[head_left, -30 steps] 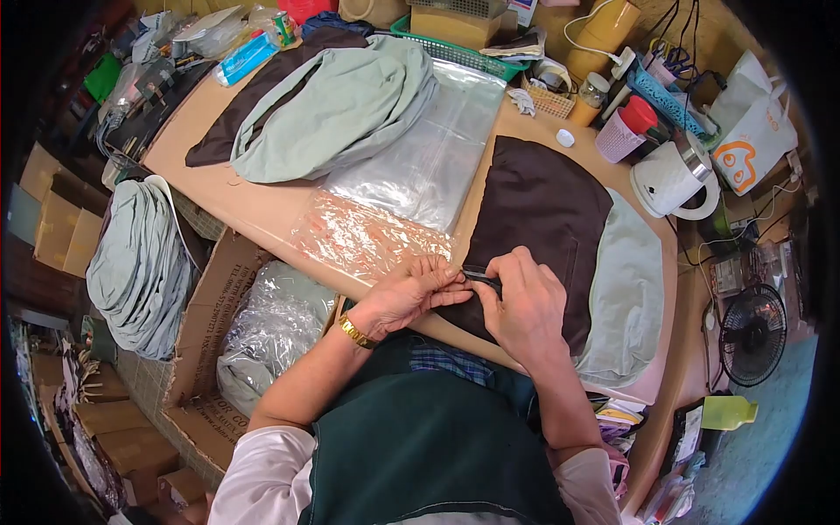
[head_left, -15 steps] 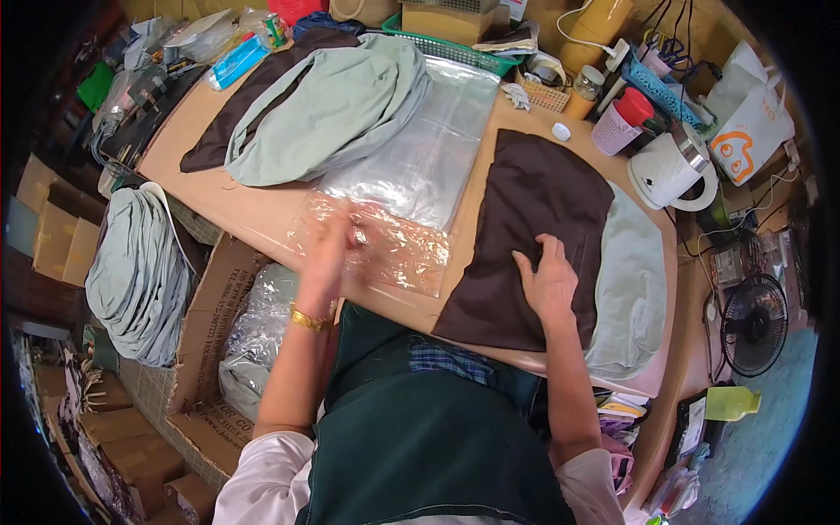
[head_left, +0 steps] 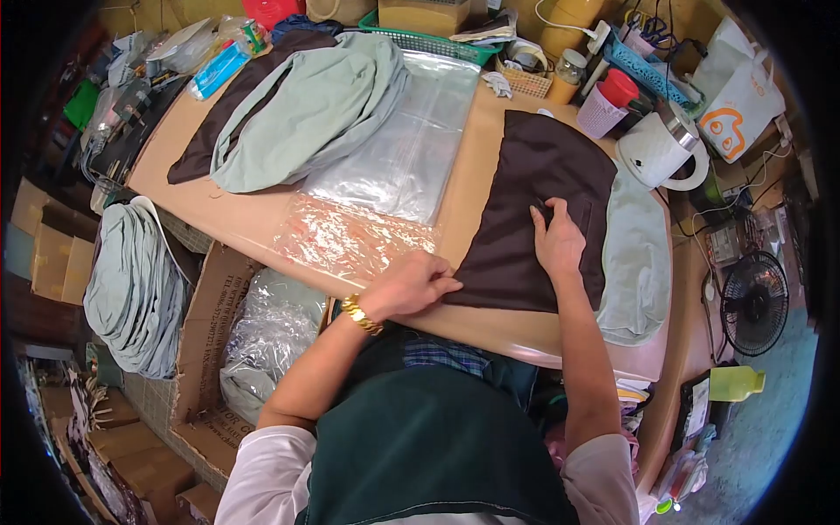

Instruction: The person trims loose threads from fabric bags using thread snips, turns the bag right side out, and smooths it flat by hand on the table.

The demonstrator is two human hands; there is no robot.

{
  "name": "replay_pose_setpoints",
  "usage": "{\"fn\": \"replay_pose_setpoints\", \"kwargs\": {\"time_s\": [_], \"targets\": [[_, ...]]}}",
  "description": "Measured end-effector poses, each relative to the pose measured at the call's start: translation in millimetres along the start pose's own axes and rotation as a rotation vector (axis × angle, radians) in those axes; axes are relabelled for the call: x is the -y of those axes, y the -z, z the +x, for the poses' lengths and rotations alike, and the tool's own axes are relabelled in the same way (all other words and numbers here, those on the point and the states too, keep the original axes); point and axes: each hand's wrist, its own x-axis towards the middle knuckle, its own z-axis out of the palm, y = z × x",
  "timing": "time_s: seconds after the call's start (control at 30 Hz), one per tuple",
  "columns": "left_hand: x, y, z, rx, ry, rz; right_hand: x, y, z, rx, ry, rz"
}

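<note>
A dark brown piece of fabric (head_left: 516, 188) lies on the table, partly over a pale grey-green piece (head_left: 636, 262) at its right. My left hand (head_left: 411, 284) is at the near left corner of the brown fabric, fingers closed in a pinch on its edge. On the upper right part of that same fabric rests my right hand (head_left: 562, 243), thumb and fingers apart, with small creases around the fingertips. Clear plastic bags (head_left: 385, 175) are stacked to the left, and a crinkled clear bag (head_left: 337, 236) lies nearer my left hand.
More grey-green fabric (head_left: 311, 109) lies on the table (head_left: 223, 206) at the back left. Below the left edge stands an open cardboard box (head_left: 197, 337) holding plastic-wrapped goods. A white kettle (head_left: 652, 149), cups and baskets line the back right; a black fan (head_left: 754, 302) stands at right.
My left hand has come from above the crinkled bag, rightward and nearer, to the brown fabric's corner. My right hand stays on the fabric. The view has shifted slightly.
</note>
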Motion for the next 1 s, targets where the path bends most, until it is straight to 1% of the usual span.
{"fn": "replay_pose_setpoints", "kwargs": {"time_s": [0.07, 0.1, 0.2, 0.33, 0.4, 0.43, 0.5, 0.53, 0.6, 0.63, 0.67, 0.7, 0.73, 0.8, 0.87, 0.9, 0.97, 1.0], "targets": [[-6.7, 11.9, -10.9, 0.089, 0.141, -0.214, -1.5, 0.3, 0.6, 0.003, 0.007, 0.014], [-8.4, 10.7, -15.6, 0.061, 0.13, -0.223, -1.2, 0.1, 0.4, 0.005, 0.012, 0.027], [-3.8, 8.2, -24.3, 0.088, 0.092, -0.141, -1.9, 2.7, 0.1, -0.013, 0.046, 0.031], [11.6, 13.7, -28.9, 0.125, 0.094, -0.214, -4.2, 1.9, -1.3, 0.01, 0.026, 0.059], [22.2, 7.6, -28.1, -0.066, 0.054, -0.424, -3.8, 0.5, -2.3, -0.009, 0.043, 0.061], [21.7, 7.0, -29.3, -0.07, 0.054, -0.422, -3.0, -0.1, -3.0, -0.01, 0.047, 0.064], [13.8, 5.7, -27.7, -0.008, 0.334, -1.349, -1.5, 0.3, -2.4, -0.033, 0.022, 0.051], [7.7, 4.1, -26.5, -0.011, 0.328, -1.347, -2.7, 0.3, -2.3, -0.038, 0.026, 0.053], [-2.1, 0.1, -26.0, 0.024, 0.384, -1.889, -6.4, 0.2, -3.8, -0.098, 0.104, 0.272], [0.9, -2.1, -25.8, 0.04, 0.354, -2.013, 6.1, 11.8, -9.3, -0.101, 0.111, 0.274], [2.2, -3.0, -26.2, 0.036, 0.348, -2.013, 18.4, 24.2, -19.2, -0.13, 0.165, 0.306], [1.3, -3.3, -27.2, 0.053, 0.268, -1.995, 35.2, 40.0, -31.2, -0.156, 0.216, 0.338], [0.4, -3.2, -27.8, 0.069, 0.191, -1.976, 50.8, 54.7, -42.8, -0.153, 0.22, 0.339], [-3.3, -0.9, -28.6, 0.06, 0.186, -1.948, 79.5, 79.3, -64.7, -0.118, 0.325, 0.436], [-5.2, -0.2, -28.8, 0.056, 0.182, -1.918, 93.4, 85.7, -79.0, -0.131, 0.476, 0.422], [-5.8, -0.6, -28.7, 0.069, 0.177, -1.901, 97.6, 83.8, -84.6, -0.157, 0.517, 0.361], [-5.8, -2.2, -28.8, 0.083, 0.173, -1.884, 104.6, 85.2, -89.7, -0.146, 0.554, 0.316], [-5.0, -3.7, -29.1, 0.086, 0.132, -1.865, 107.2, 86.3, -91.1, -0.135, 0.591, 0.271]]}}
